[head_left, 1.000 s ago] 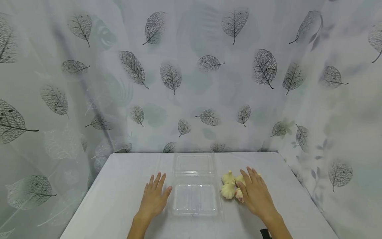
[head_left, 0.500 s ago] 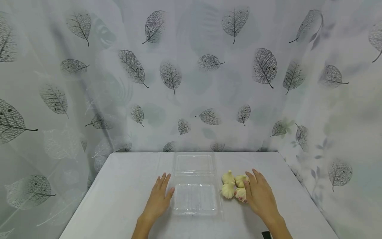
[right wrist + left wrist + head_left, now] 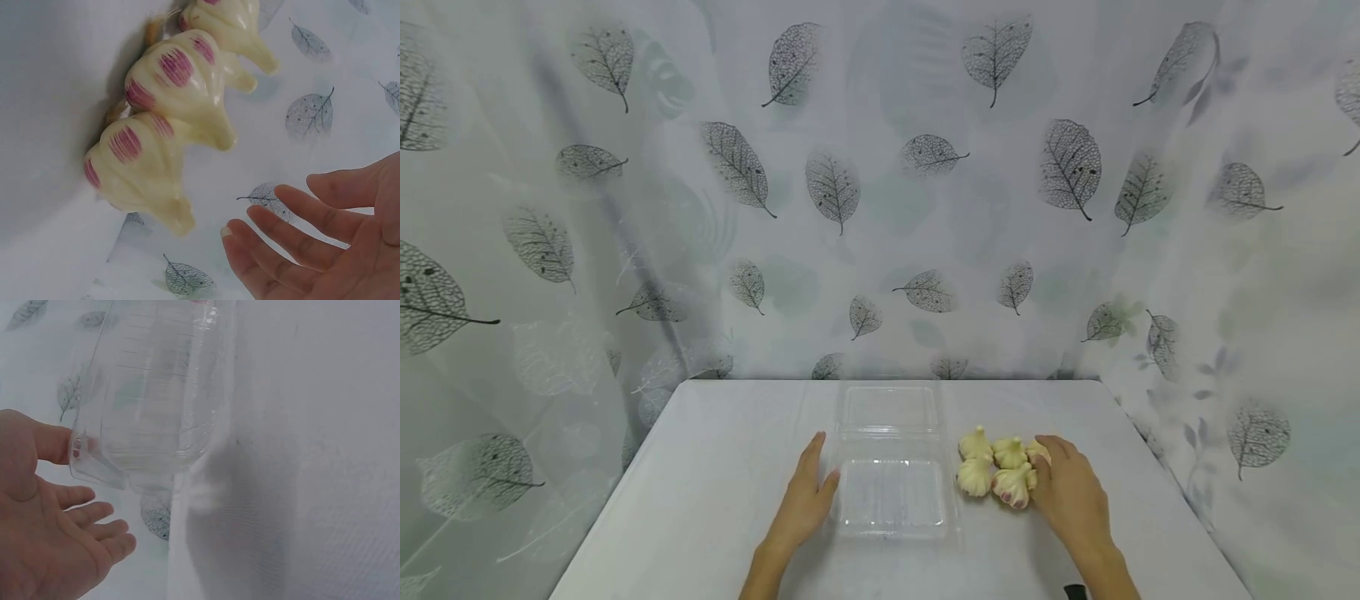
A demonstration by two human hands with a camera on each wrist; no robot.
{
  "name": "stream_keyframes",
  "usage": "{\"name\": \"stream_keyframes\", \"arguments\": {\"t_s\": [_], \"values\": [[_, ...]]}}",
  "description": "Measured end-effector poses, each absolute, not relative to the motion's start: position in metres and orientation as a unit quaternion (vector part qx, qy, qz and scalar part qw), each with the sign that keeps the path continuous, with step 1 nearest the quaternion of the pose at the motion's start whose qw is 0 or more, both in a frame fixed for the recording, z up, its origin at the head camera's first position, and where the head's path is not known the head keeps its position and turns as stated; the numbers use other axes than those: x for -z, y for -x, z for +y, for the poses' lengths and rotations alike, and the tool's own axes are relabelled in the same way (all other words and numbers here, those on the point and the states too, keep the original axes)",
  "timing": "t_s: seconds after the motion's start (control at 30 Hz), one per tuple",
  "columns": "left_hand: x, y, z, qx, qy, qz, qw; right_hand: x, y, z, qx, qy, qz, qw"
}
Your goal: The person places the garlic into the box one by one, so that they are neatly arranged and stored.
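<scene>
A clear plastic clamshell container (image 3: pixel 891 497) lies with its lid folded back on the table. Beside its left edge is my left hand (image 3: pixel 801 508), fingers extended. In the left wrist view the thumb (image 3: pixel 53 442) overlaps the container's rim (image 3: pixel 94 459); whether it touches cannot be told. Several garlic bulbs (image 3: pixel 975 477) with purple streaks sit clustered right of the container. My right hand (image 3: pixel 1071 492) is at the cluster's right side, partly covering the rightmost bulbs. Its fingers (image 3: pixel 294 234) are loosely bent and apart from the garlic (image 3: pixel 140 165) in the right wrist view, holding nothing.
The white table (image 3: pixel 715 467) reaches back to a leaf-patterned curtain (image 3: pixel 880 208), which also hangs at both sides. A small black item (image 3: pixel 1075 592) shows near the right wrist at the bottom edge.
My right hand has shifted right, uncovering more of the garlic bulbs, and its fingers have bent. My left hand has moved right, closer to the container's edge. The container and bulbs have stayed put.
</scene>
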State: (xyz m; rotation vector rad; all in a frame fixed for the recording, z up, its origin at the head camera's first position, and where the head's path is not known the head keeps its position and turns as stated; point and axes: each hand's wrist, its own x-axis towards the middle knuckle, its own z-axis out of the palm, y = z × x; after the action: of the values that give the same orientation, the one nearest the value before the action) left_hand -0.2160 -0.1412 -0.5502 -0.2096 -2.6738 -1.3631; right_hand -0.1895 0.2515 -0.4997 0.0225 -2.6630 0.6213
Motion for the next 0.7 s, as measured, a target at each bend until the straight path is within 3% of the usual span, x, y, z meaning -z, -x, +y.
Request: {"name": "stream_keyframes", "arguments": {"t_s": [0.3, 0.7], "values": [[0.561, 0.218, -0.139, 0.502, 0.063, -0.86, 0.06, 0.502, 0.189, 0.268, -0.227, 0.053, -0.954, 0.19], [0.567, 0.22, -0.13, 0.624, 0.036, -0.778, 0.064, 0.503, 0.192, 0.283, -0.252, 0.096, -0.956, 0.118]]}}
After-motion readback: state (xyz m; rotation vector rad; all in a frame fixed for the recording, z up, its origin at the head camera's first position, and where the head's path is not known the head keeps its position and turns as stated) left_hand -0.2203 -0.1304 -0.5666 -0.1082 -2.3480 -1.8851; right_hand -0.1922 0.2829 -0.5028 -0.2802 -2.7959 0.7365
